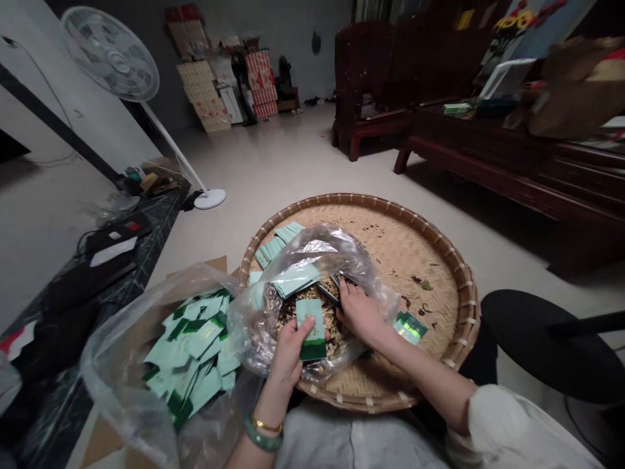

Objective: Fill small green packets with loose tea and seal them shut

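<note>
Green sachet (311, 329) clenched in left grip (289, 357), long axis near upright; right grip (360, 312) at plastic bag (312, 251), closure unclear.

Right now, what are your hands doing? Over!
Left hand holding green packet. Right hand in clear plastic bag, by loose tea.

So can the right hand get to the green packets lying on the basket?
Probably yes. The right hand is close to those packets, just past the edge of the clear plastic bag. Only that thin plastic seems to lie between them, and it looks easy to push aside.
</note>
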A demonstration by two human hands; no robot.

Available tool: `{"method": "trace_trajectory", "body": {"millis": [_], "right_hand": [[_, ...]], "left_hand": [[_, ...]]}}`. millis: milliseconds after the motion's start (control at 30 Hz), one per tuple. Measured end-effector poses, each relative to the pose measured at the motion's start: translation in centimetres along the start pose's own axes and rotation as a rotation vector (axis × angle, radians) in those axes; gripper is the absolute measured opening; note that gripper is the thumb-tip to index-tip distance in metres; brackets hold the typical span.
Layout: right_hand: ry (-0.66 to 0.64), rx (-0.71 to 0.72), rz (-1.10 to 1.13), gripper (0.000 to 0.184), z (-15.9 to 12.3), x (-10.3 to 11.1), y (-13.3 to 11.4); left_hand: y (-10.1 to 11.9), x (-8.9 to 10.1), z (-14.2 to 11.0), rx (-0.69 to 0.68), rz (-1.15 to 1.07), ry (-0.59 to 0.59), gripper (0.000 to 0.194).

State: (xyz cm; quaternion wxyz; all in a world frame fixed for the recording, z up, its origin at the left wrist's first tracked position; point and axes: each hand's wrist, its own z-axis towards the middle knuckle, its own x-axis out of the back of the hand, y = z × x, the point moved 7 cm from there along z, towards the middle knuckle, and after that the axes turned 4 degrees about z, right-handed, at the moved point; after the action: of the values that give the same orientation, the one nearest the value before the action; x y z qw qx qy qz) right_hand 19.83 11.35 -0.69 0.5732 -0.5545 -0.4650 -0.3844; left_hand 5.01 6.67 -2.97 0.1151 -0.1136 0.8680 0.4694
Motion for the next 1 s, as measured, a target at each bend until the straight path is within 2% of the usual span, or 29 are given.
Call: {"method": "trace_trajectory", "body": {"millis": [67, 167, 267, 333, 467, 667, 867, 1000], "right_hand": [[0.0, 0.034, 0.156, 0.062, 0.0, 0.7, 0.8], [-0.014, 0.066, 0.559, 0.056, -0.5, 2.2, 2.7], [-0.193, 0.068, 0.987, 0.049, -1.3, 3.1, 3.7], [-0.296, 0.074, 1.106, 0.05, -1.8, 3.6, 3.5], [-0.308, 0.082, 1.023, 0.051, -2.1, 4.3, 2.5], [-0.291, 0.175, 0.908, 0.037, -1.6, 4.1, 0.5], [-0.196, 0.173, 0.884, 0.032, -1.2, 3.9, 0.9], [-0.196, 0.114, 0.957, 0.031, -1.0, 3.5, 1.4]], "left_hand": [[0.1, 0.1, 0.0, -0.008, -0.001, -0.01, 0.046], [0.1, 0.3, 0.1, -0.01, 0.012, -0.017, 0.044], [0.1, 0.3, 0.2, -0.013, 0.044, -0.017, 0.045], [0.2, 0.1, 0.2, -0.02, 0.067, -0.028, 0.045], [0.0, -0.5, 0.2, 0.004, 0.106, -0.08, 0.046], [-0.4, -0.5, 0.2, 0.041, 0.166, -0.116, 0.045], [0.2, 0.2, 0.0, -0.019, 0.173, -0.111, 0.041], [-0.2, 1.3, 0.1, -0.048, 0.2, -0.04, 0.047]]}}
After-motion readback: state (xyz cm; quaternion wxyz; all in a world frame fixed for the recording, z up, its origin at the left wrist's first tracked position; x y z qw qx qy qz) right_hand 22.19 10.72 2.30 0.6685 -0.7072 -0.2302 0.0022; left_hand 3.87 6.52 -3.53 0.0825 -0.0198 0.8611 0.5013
